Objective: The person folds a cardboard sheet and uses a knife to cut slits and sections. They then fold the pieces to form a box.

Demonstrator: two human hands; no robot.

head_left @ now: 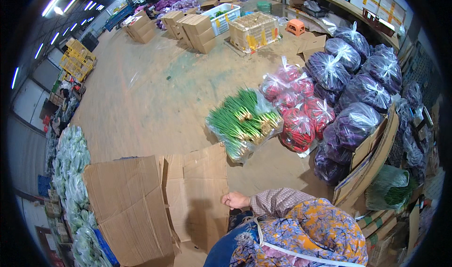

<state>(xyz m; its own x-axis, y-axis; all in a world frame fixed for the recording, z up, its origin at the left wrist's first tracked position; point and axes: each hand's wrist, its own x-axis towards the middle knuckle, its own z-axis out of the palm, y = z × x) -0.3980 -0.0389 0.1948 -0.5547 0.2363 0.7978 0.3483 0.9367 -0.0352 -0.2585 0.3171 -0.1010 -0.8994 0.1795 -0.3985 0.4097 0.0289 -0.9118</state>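
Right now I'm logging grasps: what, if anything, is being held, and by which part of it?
The right hand appears to grip the cardboard by its right edge; the left hand is out of view.

No words, labels, numbers or signs can be read — not on anything.

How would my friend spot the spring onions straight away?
On the big brown floor, find the clear bags filled with red. Just left of them lie the spring onions, set apart by their long green stalks and white ends.
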